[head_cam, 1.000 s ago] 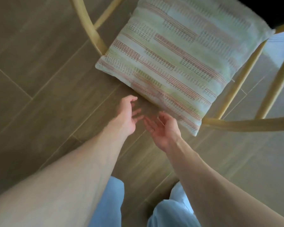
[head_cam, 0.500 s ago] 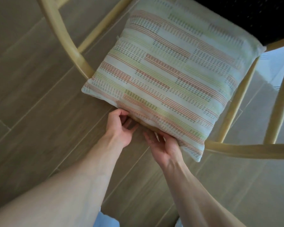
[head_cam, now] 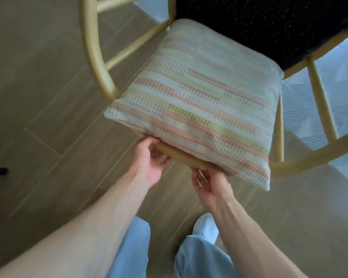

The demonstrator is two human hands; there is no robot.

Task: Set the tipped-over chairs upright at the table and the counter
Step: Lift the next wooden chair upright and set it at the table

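Hands grip the curved top rail of a tipped light-wood chair (head_cam: 96, 63) with a black woven seat, seen from above over a grey-brown wood-plank floor (head_cam: 38, 97). The left hand (head_cam: 149, 163) curls its fingers under the rounded rail and its thumb over the top; the right hand (head_cam: 209, 183), just beside it on the near right, grasps the same rail, partly tucked beneath a square cream cushion (head_cam: 205, 103) striped in orange, green and dark dashes. That cushion lies against the chair's back and seat, covering most of the rail. Pale spindles and a second curved bar run off to the right, over a light blue patterned rug (head_cam: 301, 109). Light blue trouser legs (head_cam: 133, 247) and a pale shoe (head_cam: 206, 225) show near the bottom edge.
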